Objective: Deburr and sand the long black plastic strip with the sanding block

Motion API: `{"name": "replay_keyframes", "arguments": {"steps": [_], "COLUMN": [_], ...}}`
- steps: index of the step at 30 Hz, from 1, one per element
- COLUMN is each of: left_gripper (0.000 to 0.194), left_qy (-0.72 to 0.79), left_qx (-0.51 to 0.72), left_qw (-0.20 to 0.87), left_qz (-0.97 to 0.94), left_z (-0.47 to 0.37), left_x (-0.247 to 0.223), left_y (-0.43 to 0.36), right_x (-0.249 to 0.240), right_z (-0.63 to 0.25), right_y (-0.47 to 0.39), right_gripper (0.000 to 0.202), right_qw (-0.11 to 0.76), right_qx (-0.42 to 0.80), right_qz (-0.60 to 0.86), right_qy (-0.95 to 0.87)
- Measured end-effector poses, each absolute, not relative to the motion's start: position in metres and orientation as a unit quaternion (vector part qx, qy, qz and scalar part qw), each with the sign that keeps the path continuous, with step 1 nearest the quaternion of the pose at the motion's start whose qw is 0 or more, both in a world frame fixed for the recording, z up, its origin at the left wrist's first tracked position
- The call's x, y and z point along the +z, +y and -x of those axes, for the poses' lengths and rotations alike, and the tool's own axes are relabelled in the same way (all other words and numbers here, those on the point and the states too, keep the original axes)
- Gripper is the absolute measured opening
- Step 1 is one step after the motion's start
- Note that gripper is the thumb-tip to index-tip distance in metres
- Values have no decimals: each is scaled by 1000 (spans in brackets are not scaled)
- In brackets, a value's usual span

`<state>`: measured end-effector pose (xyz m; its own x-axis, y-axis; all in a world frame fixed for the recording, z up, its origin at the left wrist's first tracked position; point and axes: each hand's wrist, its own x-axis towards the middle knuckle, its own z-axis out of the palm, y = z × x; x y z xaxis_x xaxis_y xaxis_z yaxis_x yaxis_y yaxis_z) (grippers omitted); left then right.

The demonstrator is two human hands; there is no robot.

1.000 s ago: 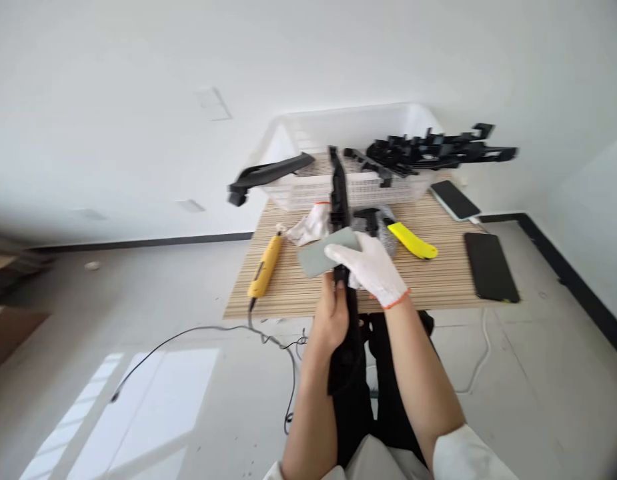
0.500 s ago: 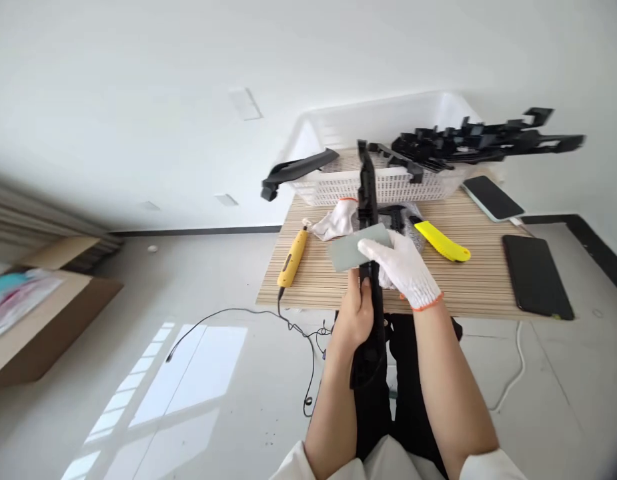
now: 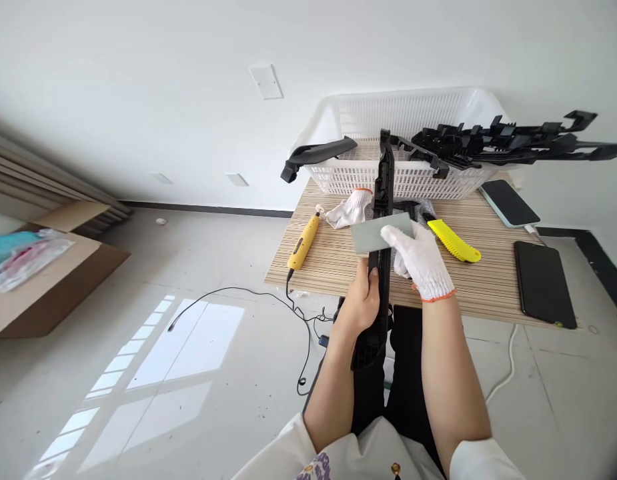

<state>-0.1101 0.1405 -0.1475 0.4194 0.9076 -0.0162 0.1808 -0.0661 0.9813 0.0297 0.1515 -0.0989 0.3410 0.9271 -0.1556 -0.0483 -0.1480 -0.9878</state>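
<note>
My bare left hand is wrapped round a long black plastic trim piece, which stands lengthwise in front of me over the table's front edge. In a white knitted glove with an orange cuff, my right hand grips a flat grey-green sanding sheet. The sheet lies across the trim piece just above my left fingers and hides that stretch; whether the two touch I cannot tell. Behind them lie a loose white glove and a yellow-handled knife or saw.
A white plastic basket with several black trim parts stands at the table's back, some jutting over its rim. A yellow corded rotary tool lies left on the wooden table. Two phones rest at right.
The whole view has shifted, so table, basket and hands appear further right. Both hands keep their holds on the trim piece and the sanding sheet.
</note>
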Motion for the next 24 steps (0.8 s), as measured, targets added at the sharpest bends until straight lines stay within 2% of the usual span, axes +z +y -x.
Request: {"name": "replay_keyframes", "arguments": {"steps": [3, 7, 11, 15, 19, 22, 24], "left_gripper": [39, 35, 35, 34, 34, 33, 34], "left_qy": [416, 411, 412, 400, 404, 397, 393], "left_qx": [344, 327, 348, 351, 351, 344, 355], "left_qw": [528, 537, 518, 522, 525, 534, 528], "left_qz": [-656, -660, -664, -666, -662, -662, -664], "left_z": [110, 110, 111, 112, 112, 112, 112], "left_x": [-146, -145, -144, -144, -146, -147, -147], "left_y": [140, 141, 141, 140, 139, 140, 141], "right_x": [-100, -100, -100, -102, -102, -101, -100], "right_z": [-28, -24, -23, -25, -24, -23, -24], "right_y": [155, 160, 159, 159, 162, 165, 167], "right_gripper": [29, 31, 32, 32, 34, 36, 37], "right_qw": [516, 591, 542, 588, 548, 587, 574], "right_qx": [463, 401, 445, 409, 447, 389, 387], "right_qz": [604, 621, 608, 622, 607, 628, 624], "right_qy": [-394, -323, -371, -317, -363, -330, -363]}}
